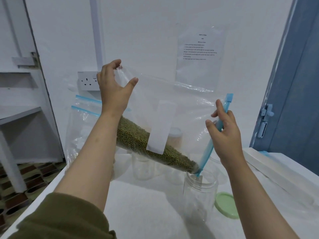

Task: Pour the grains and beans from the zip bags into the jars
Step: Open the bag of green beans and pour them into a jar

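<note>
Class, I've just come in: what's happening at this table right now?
A person is tipping a zip bag of green beans toward an open jar. The left hand pinches the bag's raised corner; the right hand holds its blue zip edge. The beans have slid to the low corner at the jar's mouth, and the jar looks nearly empty. Its green lid lies beside it.

The person's left arm wears an olive-green sleeve (69, 219) of soft, slightly fuzzy cloth, bunched in folds at the near left so the forearm beyond it is bare. The right arm shows no sleeve. Both hands, left hand (112, 88) and right hand (226, 133), are ungloved, without rings or a watch.
</note>
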### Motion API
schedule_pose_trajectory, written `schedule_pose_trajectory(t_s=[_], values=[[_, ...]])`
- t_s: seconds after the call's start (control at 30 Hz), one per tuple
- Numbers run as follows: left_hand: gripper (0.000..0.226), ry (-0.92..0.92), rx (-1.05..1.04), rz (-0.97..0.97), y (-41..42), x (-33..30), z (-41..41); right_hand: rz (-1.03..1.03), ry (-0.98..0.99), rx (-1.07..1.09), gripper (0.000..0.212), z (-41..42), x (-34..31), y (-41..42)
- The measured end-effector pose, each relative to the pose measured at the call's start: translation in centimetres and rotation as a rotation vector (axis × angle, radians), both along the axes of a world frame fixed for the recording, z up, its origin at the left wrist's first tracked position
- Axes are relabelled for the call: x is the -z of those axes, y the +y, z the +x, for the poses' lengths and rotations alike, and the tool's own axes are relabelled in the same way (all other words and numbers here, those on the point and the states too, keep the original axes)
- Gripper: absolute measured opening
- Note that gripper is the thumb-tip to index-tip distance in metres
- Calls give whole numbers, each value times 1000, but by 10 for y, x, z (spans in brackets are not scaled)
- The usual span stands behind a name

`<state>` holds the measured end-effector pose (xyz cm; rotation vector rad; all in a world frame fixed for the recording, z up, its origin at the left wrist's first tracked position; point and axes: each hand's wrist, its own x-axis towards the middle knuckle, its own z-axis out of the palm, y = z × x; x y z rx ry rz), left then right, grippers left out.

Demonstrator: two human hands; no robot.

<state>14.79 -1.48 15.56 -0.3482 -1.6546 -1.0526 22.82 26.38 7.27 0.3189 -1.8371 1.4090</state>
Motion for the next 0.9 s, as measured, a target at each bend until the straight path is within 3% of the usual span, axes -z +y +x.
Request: schedule_pose_trajectory(t_s=[0.9], values=[[58, 30, 49, -3, 20, -10, -8, 27, 16, 38, 59, 0, 12, 11]])
